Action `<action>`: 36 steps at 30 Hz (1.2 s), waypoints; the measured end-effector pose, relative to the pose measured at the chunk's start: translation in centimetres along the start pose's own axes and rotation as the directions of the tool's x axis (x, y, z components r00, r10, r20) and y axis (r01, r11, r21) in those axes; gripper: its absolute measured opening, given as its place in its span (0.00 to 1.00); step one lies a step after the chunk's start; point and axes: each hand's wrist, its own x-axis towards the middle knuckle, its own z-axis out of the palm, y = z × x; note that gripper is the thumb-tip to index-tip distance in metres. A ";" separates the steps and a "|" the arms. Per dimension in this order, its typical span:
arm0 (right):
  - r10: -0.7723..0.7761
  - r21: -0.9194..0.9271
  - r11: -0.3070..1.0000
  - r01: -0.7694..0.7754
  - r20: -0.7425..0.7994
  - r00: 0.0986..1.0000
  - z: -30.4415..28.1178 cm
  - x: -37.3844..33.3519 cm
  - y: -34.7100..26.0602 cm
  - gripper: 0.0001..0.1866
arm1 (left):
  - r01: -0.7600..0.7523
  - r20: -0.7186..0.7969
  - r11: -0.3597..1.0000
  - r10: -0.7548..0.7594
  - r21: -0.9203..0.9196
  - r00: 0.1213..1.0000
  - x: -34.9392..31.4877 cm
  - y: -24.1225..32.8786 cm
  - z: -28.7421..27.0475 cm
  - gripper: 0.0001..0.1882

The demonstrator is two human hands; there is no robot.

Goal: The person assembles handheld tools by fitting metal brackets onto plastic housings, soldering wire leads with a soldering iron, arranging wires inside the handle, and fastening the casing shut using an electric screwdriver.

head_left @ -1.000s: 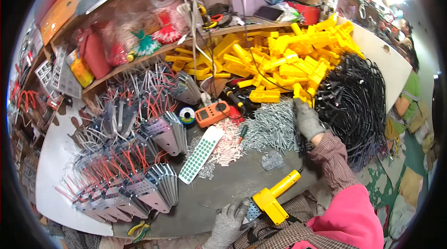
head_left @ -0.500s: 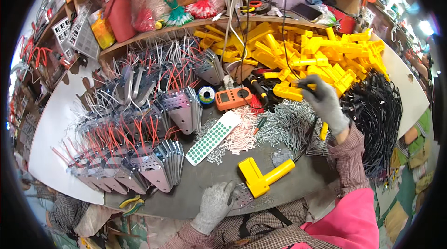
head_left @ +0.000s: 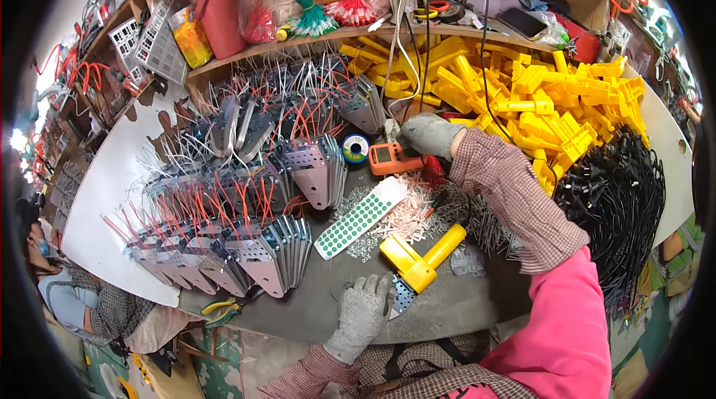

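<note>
Both my hands wear grey gloves. My left hand is low at the front of the dark work surface, its fingers closed at the edge of a perforated metal plate. That plate joins a yellow plastic housing, which has a round handle pointing up and right. Further back, my right hand reaches across to the orange multimeter, at its upper right corner. Its fingers are bent together, and whatever lies in them is hidden. A reel of solder stands left of the multimeter.
Stacked metal brackets with red and white wires fill the left. Yellow housings are heaped at back right, beside black cables. A green-dotted sticker sheet, pale sleeves and screws lie centrally. Pliers rest at the front edge.
My right hand has moved left from the yellow heap to the multimeter. The plate and housing have tilted beside my left hand. The whole view has shifted slightly.
</note>
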 end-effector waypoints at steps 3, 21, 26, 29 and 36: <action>-0.005 0.002 1.000 0.005 -0.007 1.000 2.0 0.2 3.6 0.10 | -0.007 0.000 1.000 0.007 -0.028 1.000 1.5 0.2 -1.5 0.18; -0.130 0.457 0.793 0.402 -0.518 0.845 1.6 -6.9 -8.2 0.19 | 0.325 0.098 0.806 -0.320 -0.495 0.942 13.7 -6.1 -3.0 0.37; 0.192 0.426 0.873 0.236 -0.747 0.637 2.7 -11.3 -10.6 0.18 | 0.416 0.260 0.415 -0.382 -0.809 0.887 13.2 -5.1 -5.5 0.12; 0.240 0.459 0.866 0.197 -0.728 0.642 4.0 -10.4 -11.8 0.15 | 0.353 0.229 0.391 -0.329 -0.850 0.916 12.3 -5.0 -4.9 0.13; 0.239 0.477 0.845 0.241 -0.741 0.628 4.2 -10.1 -12.2 0.15 | 0.129 -0.042 0.632 -0.248 -0.764 0.968 11.7 -3.6 -5.1 0.14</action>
